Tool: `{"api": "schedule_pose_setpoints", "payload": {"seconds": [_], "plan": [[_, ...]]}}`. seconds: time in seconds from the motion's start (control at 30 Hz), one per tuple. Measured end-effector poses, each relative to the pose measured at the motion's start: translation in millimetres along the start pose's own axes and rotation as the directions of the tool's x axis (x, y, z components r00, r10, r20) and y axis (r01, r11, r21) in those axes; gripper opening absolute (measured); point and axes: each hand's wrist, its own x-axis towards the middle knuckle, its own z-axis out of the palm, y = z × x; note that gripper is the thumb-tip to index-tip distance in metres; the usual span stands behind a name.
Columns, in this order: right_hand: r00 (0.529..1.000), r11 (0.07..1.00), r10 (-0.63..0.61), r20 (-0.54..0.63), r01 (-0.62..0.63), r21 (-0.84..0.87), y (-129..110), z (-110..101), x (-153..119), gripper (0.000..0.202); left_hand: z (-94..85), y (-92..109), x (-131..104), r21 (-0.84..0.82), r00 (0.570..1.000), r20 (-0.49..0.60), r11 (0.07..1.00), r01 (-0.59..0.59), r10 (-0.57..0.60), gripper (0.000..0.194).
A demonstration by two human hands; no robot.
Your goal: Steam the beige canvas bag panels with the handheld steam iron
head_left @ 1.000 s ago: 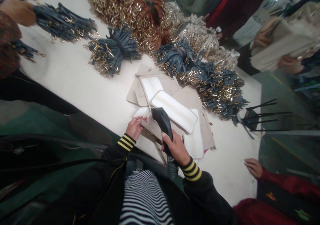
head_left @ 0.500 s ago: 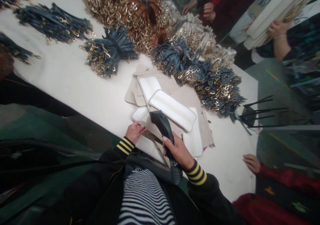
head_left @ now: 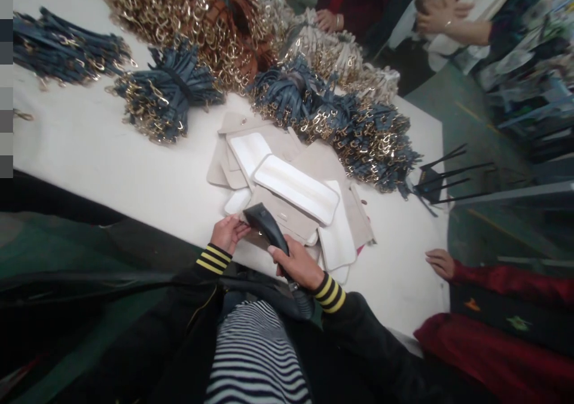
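Observation:
My right hand [head_left: 301,264] is wrapped round the handle of a black handheld blower [head_left: 270,227]. A ribbed hose [head_left: 303,301] runs from its lower end towards my body. The blower's flat nozzle points up and left, close to my left fingertips. My left hand [head_left: 226,233] is closed, with thumb and fingers pinching the near edge of a beige leather piece [head_left: 280,213]; the nozzle partly hides this spot. White padded panels [head_left: 296,189] lie loosely over other beige pieces [head_left: 320,160] just beyond my hands.
Bundles of blue straps [head_left: 174,93] with gold clasps line the white table [head_left: 147,147], beside brown straps [head_left: 224,27] and cream straps [head_left: 325,48]. A co-worker's hand [head_left: 442,264] rests at the right edge. Other people's hands [head_left: 442,15] work at the back.
The view has shifted, so the table contents appear further left. Both hands and the blower have moved slightly; its nozzle is now nearer my left fingertips, and more of the beige piece shows.

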Motion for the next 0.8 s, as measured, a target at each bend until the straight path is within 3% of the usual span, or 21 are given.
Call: {"api": "schedule_pose_setpoints", "payload": {"seconds": [0.13, 0.2, 0.27, 0.4, 0.5, 0.8], "plan": [[0.972, 0.987, -0.092, -0.215, 0.117, 0.108, 5.4, -19.3, -13.7, 0.028, 6.0, 21.4, 19.0, -0.017, 0.990, -0.041, 0.991, -0.135, 0.134, 0.016], [0.953, 0.977, -0.089, -0.290, 0.140, 0.161, 13.7, -32.0, -28.0, 0.031, 8.5, 28.7, 27.9, -0.019, 0.976, -0.087, 0.979, -0.203, 0.201, 0.016], [0.944, 0.981, -0.060, -0.324, 0.116, 0.157, 25.5, -40.5, -43.8, 0.032, 9.2, 26.3, 29.9, -0.002, 0.976, -0.099, 0.981, -0.194, 0.193, 0.018], [0.964, 0.996, -0.008, -0.265, 0.032, 0.087, 50.6, -39.9, -68.9, 0.030, 7.8, -3.4, 12.8, 0.048, 0.996, -0.060, 0.997, -0.063, 0.066, 0.026], [0.982, 0.997, 0.043, -0.186, -0.030, 0.075, 65.8, -31.9, -79.7, 0.028, 8.6, -22.2, -0.1, 0.089, 0.994, -0.075, 0.993, -0.072, 0.079, 0.028], [0.988, 0.989, 0.125, -0.096, -0.116, 0.094, 98.9, -10.2, -77.0, 0.024, 7.3, -17.0, 13.1, 0.211, 0.992, -0.106, 0.976, -0.049, 0.072, 0.021]]}}
